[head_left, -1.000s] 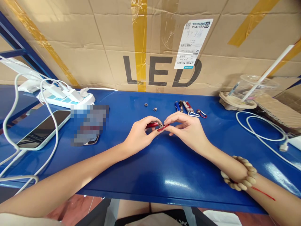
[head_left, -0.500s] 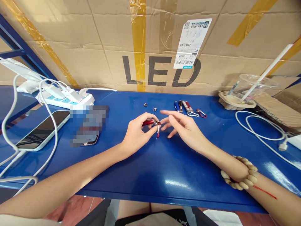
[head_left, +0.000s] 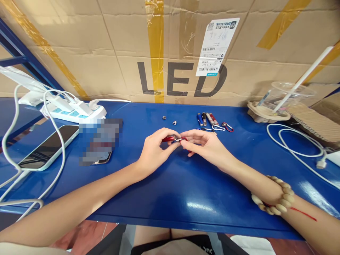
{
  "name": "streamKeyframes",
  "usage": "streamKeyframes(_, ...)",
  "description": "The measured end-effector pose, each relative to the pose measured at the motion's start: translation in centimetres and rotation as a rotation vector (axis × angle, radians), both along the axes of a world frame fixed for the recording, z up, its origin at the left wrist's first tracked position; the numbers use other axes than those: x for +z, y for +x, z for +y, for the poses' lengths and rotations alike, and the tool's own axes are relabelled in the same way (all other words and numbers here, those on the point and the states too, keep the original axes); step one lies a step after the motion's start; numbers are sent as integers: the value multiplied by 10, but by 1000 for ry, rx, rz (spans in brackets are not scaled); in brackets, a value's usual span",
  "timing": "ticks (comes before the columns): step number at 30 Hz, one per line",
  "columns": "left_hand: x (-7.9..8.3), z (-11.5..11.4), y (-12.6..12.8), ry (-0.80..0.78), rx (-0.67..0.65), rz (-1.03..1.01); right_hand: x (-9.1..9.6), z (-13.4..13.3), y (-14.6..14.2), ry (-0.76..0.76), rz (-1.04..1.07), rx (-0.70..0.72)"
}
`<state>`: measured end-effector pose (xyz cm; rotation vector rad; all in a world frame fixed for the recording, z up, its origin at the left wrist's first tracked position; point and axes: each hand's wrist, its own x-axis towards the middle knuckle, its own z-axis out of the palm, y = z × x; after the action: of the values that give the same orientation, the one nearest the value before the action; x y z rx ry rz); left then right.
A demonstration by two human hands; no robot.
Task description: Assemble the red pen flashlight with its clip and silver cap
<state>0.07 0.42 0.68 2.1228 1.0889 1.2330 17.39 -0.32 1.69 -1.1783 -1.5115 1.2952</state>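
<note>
My left hand (head_left: 154,150) is closed round a small red keychain flashlight (head_left: 170,139), held just above the blue table (head_left: 170,191). My right hand (head_left: 205,143) pinches the red carabiner clip (head_left: 186,141) hanging at the flashlight's silver end; most of the clip is hidden by the fingers. Behind the hands lie three more small flashlights (head_left: 206,119) with clips, side by side, and two small metal parts (head_left: 170,120).
A large cardboard box marked LED (head_left: 183,53) stands along the back. At the left are a white power strip (head_left: 77,109), cables and a phone (head_left: 47,147). A plastic cup with a straw (head_left: 281,97) and a white cable (head_left: 300,148) sit at the right.
My right hand let go of the red clip, which then dangled from the flashlight, and has now closed on it again. My left hand has kept hold of the flashlight.
</note>
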Motion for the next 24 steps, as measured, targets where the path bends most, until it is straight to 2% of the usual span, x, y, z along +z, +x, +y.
streamKeyframes(4,-1,0,-1,35,1,19,-4,1,0,48,-35,21)
streamKeyframes(11,0,0,0,50,20,49,-5,3,2,38,-42,23)
streamKeyframes(15,1,0,0,46,24,64,0,0,1,143,-107,-1)
streamKeyframes(24,2,-3,2,-172,-42,19,-2,4,5,273,-153,-92)
